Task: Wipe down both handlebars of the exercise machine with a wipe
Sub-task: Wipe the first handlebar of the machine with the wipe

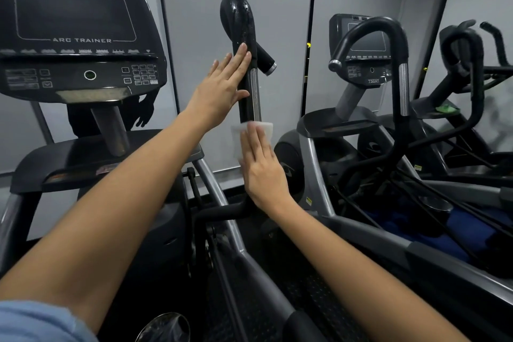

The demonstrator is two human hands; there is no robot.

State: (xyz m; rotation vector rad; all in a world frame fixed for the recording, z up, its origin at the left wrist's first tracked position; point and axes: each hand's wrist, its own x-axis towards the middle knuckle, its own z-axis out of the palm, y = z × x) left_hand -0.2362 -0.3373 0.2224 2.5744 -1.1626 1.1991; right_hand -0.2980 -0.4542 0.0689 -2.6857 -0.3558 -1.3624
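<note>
The machine's right handlebar [241,22] stands upright in the middle of the head view, black with a looped top that glistens wet and a silver sensor strip lower down. My left hand [222,86] lies flat against its left side, fingers straight. My right hand [261,164] presses a white wipe [238,136] against the bar just below the silver strip, fingers straight over it. The machine's console [75,36], marked Cybex Arc Trainer, fills the upper left. Its other handlebar is out of view.
A second trainer [369,44] with its own black handlebars stands close on the right, and a third sits behind it. Grey wall panels run along the back. The machine's grey frame tube [222,197] and footplate lie below my hands.
</note>
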